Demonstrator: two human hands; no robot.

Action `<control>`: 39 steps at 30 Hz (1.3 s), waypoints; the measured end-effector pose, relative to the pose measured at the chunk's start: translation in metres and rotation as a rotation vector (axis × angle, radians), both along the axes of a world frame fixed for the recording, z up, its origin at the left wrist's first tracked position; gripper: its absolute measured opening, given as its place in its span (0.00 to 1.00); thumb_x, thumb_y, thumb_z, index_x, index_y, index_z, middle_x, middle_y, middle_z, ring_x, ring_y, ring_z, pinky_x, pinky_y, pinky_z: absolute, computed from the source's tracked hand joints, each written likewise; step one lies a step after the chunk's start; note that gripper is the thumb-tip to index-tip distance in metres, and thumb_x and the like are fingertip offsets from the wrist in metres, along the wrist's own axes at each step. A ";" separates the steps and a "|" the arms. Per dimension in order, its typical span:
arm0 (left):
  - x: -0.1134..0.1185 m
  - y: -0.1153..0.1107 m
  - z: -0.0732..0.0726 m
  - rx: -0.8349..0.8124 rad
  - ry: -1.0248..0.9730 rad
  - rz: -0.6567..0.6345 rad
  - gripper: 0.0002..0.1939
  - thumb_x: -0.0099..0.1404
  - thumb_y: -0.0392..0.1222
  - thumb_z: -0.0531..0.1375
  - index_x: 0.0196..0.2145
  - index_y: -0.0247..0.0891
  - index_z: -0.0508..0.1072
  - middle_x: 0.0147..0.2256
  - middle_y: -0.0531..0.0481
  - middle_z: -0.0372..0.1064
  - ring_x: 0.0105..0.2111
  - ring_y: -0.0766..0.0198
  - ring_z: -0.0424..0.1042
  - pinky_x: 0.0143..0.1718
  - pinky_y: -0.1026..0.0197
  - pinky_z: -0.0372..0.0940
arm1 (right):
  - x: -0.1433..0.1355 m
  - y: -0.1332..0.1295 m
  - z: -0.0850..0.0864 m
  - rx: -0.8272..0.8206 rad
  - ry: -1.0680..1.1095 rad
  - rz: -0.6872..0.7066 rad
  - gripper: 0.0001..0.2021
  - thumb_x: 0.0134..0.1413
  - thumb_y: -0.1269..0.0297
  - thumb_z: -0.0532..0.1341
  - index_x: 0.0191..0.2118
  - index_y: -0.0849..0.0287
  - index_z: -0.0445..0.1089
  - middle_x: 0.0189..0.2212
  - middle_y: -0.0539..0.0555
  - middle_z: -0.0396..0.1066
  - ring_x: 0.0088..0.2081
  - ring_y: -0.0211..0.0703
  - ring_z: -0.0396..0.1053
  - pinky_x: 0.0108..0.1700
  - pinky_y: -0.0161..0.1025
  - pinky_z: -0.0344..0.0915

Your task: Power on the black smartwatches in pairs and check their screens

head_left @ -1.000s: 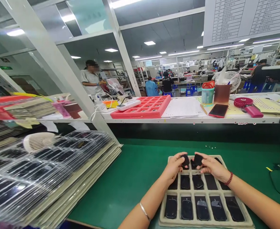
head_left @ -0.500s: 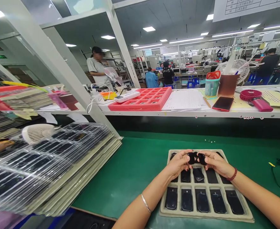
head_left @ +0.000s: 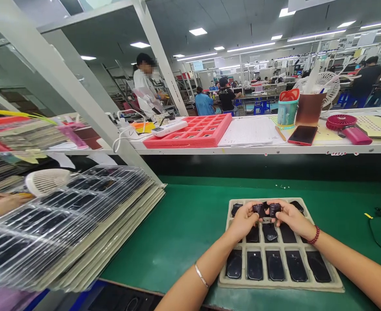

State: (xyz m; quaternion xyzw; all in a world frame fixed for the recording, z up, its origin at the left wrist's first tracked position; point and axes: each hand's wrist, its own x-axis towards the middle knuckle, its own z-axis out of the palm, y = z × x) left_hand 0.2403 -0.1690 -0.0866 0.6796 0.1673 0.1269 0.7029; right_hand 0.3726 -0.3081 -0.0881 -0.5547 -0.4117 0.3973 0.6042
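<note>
A cream moulded tray [head_left: 281, 288] lies on the green work surface, with dark, glossy rounded pieces in its compartments. Over its back rows, my left hand [head_left: 244, 219] pinches a small black piece [head_left: 259, 210] between thumb and fingers. My right hand [head_left: 289, 217] grips another small black piece [head_left: 275, 210] close beside it. Both pieces are held up, side by side; whether they are joined is unclear. Several dark pieces, such as one in the front row [head_left: 254, 265], rest in the tray. My hands partly hide the back compartments.
Stacked trays under clear plastic covers [head_left: 80, 207] stand at the left, near a white fan [head_left: 47, 181] and another person's hand [head_left: 7, 205]. A shelf [head_left: 242, 150] across the back holds a red tray [head_left: 190, 137], papers, a phone [head_left: 302, 135] and a cup. A cable lies at right.
The two black pieces have turned in my fingers, showing different faces. The view has shifted slightly. Another person's hand at the far left has moved right, and a standing person in the background has turned.
</note>
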 end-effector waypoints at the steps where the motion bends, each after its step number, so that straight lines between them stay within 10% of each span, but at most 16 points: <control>1: 0.000 0.000 0.001 0.011 0.003 0.001 0.18 0.55 0.34 0.56 0.45 0.34 0.67 0.38 0.46 0.71 0.27 0.67 0.72 0.21 0.70 0.58 | 0.001 0.000 0.000 -0.002 0.005 0.006 0.19 0.50 0.62 0.59 0.49 0.58 0.64 0.39 0.56 0.70 0.28 0.38 0.68 0.27 0.35 0.67; 11: -0.003 -0.002 0.004 0.064 0.014 0.029 0.15 0.60 0.45 0.55 0.41 0.34 0.70 0.32 0.47 0.71 0.21 0.68 0.70 0.17 0.69 0.54 | 0.003 -0.003 -0.001 -0.031 0.098 0.034 0.14 0.54 0.55 0.57 0.40 0.60 0.67 0.28 0.52 0.72 0.21 0.35 0.66 0.23 0.33 0.62; 18: -0.001 -0.004 0.001 0.010 -0.074 0.021 0.15 0.54 0.38 0.60 0.41 0.34 0.70 0.34 0.46 0.70 0.31 0.64 0.69 0.29 0.65 0.65 | 0.002 -0.003 -0.003 -0.009 0.040 0.023 0.16 0.51 0.56 0.60 0.43 0.59 0.65 0.33 0.54 0.71 0.25 0.36 0.67 0.25 0.33 0.63; 39: 0.003 -0.007 -0.019 0.025 -0.037 0.107 0.14 0.51 0.35 0.59 0.38 0.32 0.73 0.28 0.48 0.69 0.22 0.69 0.67 0.23 0.66 0.63 | 0.013 -0.001 -0.041 -0.134 -0.115 0.067 0.13 0.56 0.54 0.55 0.46 0.49 0.63 0.36 0.56 0.72 0.27 0.45 0.68 0.29 0.42 0.65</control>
